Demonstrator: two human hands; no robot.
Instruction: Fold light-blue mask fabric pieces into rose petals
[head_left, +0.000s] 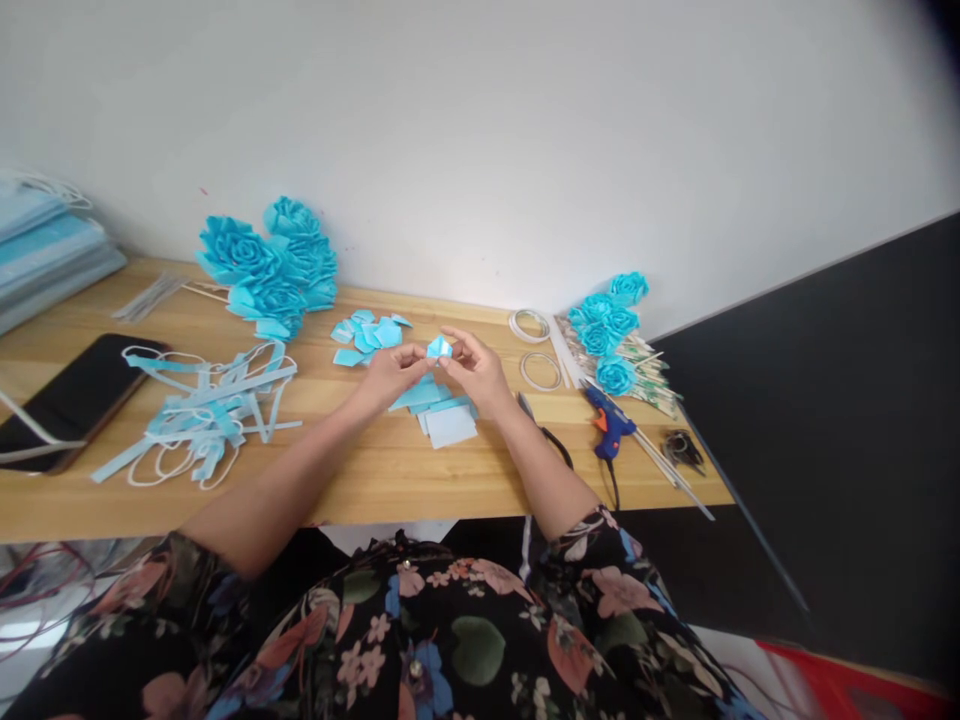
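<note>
Between the fingertips of both hands is a small blue petal piece (439, 347), pinched from either side above the table. My left hand (397, 370) is closed on its left edge, and my right hand (478, 372) grips its right edge. Just below the hands lie flat blue and white cut squares (452, 425), partly hidden by the fingers. A loose pile of blue cut petals (367, 335) rests behind my left hand. Beside my right forearm are scissors (555, 445), partly covered by the arm.
Blue handmade roses stand in a big bunch (274, 265) at back left and a smaller bunch (607, 320) at right. A blue glue gun (611, 425), tape rolls (540, 371), tangled mask strips (206, 410), a phone (75, 395) and stacked blue masks (52, 250) lie around. A dark panel (832, 430) borders the right.
</note>
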